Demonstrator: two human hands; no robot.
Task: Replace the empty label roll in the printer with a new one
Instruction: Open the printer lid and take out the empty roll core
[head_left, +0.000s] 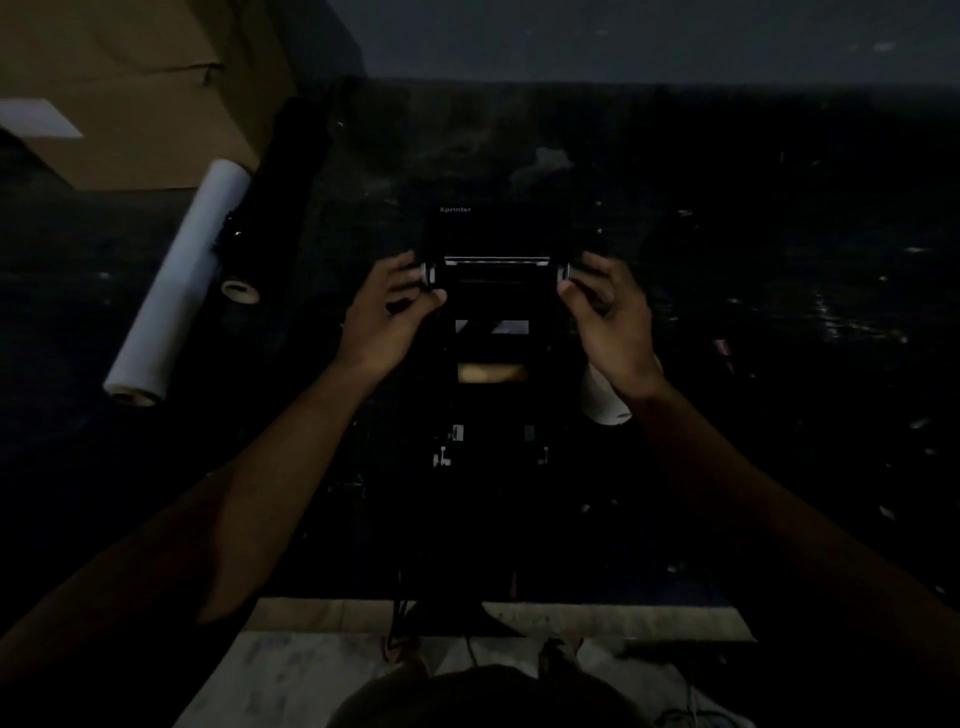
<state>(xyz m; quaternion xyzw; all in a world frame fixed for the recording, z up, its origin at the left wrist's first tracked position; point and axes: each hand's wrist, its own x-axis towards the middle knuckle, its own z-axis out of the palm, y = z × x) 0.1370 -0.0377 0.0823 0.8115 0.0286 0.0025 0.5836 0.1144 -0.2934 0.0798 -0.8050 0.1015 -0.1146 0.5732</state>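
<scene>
The scene is very dark. A black label printer (493, 234) marked "Xprinter" stands on the dark counter (753, 364), its inside open toward me. My left hand (387, 317) grips the left end of a black spindle (496, 270) and my right hand (608, 317) grips its right end, holding it level across the printer. A white roll (602, 400) stands just right of the printer, partly hidden by my right wrist. A small empty core (240, 291) lies to the left.
A long white paper roll (179, 283) lies at an angle on the left. A cardboard box (130, 78) fills the top left corner. The counter's near edge (571, 603) runs below my arms, with pale floor and cables beneath.
</scene>
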